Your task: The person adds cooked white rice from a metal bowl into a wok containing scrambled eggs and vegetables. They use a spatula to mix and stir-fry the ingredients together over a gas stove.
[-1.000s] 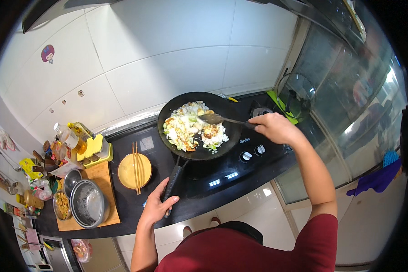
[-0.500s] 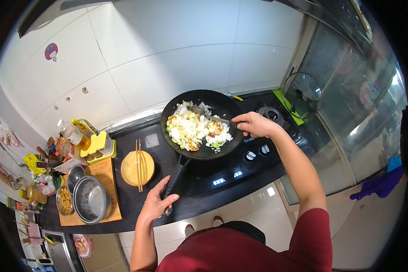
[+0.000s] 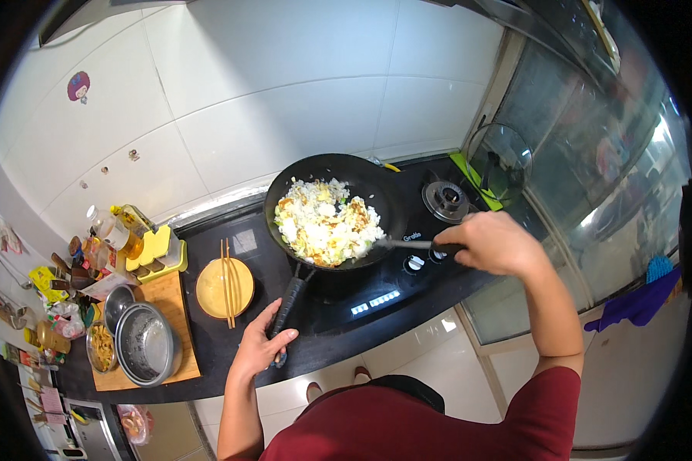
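A black wok (image 3: 396,203) sits over the stove's left burner. Inside lies a heap of white and yellow food (image 3: 327,223), which looks like rice and egg with green and brown bits. My left hand (image 3: 263,342) is wrapped round the wok's dark handle (image 3: 291,301). In my right hand (image 3: 496,242) is the dark grip of a spatula (image 3: 411,244), held out beyond the wok's right side. The spatula's metal shaft crosses the wok's rim, and its blade is at the food's right edge, partly hard to make out.
Left of the wok, chopsticks (image 3: 227,284) lie across a yellow bowl (image 3: 207,288). A wooden board (image 3: 184,361) bears a metal pot (image 3: 148,346) and smaller bowls. Bottles and a yellow seasoning box (image 3: 161,250) stand behind. On the right are a bare burner (image 3: 446,201) and a glass lid (image 3: 507,154).
My right hand has moved right and nearer to me, drawing the spatula from the middle of the food to the wok's right edge. The food is gathered closer together. My left hand keeps its hold.
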Demonstrator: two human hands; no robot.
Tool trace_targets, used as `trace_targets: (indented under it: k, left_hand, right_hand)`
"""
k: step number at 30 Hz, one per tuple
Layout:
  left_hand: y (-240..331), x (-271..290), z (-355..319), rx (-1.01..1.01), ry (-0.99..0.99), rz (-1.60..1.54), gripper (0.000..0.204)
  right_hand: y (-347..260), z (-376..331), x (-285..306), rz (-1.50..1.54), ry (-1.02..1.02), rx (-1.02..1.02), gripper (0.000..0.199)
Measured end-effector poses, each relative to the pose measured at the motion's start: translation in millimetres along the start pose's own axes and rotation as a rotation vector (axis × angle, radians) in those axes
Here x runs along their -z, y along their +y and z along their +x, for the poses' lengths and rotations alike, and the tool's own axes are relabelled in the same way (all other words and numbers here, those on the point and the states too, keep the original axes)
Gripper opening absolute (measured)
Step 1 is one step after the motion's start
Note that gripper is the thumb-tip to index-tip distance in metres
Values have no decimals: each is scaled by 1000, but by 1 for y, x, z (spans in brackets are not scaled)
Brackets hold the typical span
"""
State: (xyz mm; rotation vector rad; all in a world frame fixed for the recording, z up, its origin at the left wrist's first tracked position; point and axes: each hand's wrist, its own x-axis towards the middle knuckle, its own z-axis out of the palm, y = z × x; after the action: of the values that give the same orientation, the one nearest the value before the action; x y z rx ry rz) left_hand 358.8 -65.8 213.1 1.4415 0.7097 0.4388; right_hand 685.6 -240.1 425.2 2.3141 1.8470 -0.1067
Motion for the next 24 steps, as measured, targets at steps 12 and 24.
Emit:
trace_targets:
  k: [12, 24]
  left_hand:
    - [3, 2, 3, -16, -22, 20, 72]
    - [6, 0, 4, -18, -30, 31, 70]
  right_hand:
    - [-2, 94, -74, 40, 290, -36, 31]
    - [-44, 115, -115, 32, 358, 121, 43]
